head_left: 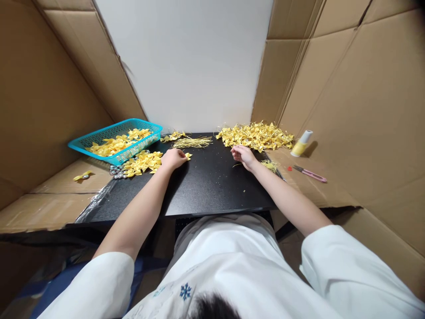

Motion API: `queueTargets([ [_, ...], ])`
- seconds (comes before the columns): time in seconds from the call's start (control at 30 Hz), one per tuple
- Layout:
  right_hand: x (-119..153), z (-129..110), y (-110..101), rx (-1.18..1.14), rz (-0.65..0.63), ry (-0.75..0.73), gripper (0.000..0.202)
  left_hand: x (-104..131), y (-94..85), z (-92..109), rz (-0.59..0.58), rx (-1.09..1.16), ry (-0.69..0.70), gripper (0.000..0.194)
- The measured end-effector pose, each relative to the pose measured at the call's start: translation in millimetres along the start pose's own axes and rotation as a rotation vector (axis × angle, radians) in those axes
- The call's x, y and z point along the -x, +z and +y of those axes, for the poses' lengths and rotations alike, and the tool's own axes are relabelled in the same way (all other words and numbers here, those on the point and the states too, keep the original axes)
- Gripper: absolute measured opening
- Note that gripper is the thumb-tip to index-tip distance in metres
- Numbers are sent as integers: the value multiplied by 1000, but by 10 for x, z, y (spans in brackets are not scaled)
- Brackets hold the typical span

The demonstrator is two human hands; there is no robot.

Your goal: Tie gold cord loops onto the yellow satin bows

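My left hand is closed in a pinch on a small yellow ribbon bow, over the black tabletop. Beside that hand lies a pile of yellow bows, with silvery round beads at its left end. Across the table my right hand has its fingers curled in. A thin yellow strand shows just below them; whether they grip it is unclear. Between and beyond both hands lies a bundle of thin yellow ties.
A blue basket of yellow bows stands at the left. At the back right is a heap of tied yellow bows. Yellow scraps, a white-and-yellow cone and a pink cutter lie at right. Cardboard walls flank the table.
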State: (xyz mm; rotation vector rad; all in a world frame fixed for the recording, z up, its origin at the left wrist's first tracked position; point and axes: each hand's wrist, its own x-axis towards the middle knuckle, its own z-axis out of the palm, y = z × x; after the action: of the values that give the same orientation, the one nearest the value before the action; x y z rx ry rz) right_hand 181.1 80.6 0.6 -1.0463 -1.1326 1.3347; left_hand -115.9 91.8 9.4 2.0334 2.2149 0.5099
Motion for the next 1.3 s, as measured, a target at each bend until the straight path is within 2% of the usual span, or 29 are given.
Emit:
queueTargets([
  [0.2, -20, 40, -2, 34, -18, -25, 20, 3, 86, 47, -21, 263, 157, 11],
  [0.33, -11, 81, -1, 133, -83, -125, 19, 107, 131, 191, -22, 440, 228, 12],
  [0.4, 11, 98, 14, 201, -142, -197, 19, 172, 164, 295, -67, 626, 257, 17],
  [0.53, 67, 136, 75, 314, -231, -299, 21, 279, 254, 502, -196, 1154, 287, 39],
  [0.63, 101, 169, 122, 348, -225, -366, 21, 329, 313, 602, -272, 1358, 265, 43],
  [0.77, 129, 198, 151, 362, -207, -417, 22, 365, 326, 650, -363, 1462, 162, 37],
  [0.9, 146, 214, 164, 361, -205, -460, 20, 388, 287, 655, -402, 1515, 81, 39],
  [1.13, 215, 199, 214, 441, -244, -565, 13, 415, 283, 673, -439, 1565, 153, 42],
  [1.3, 260, 153, 224, 483, -260, -594, 13, 432, 268, 698, -470, 1582, 224, 54],
])
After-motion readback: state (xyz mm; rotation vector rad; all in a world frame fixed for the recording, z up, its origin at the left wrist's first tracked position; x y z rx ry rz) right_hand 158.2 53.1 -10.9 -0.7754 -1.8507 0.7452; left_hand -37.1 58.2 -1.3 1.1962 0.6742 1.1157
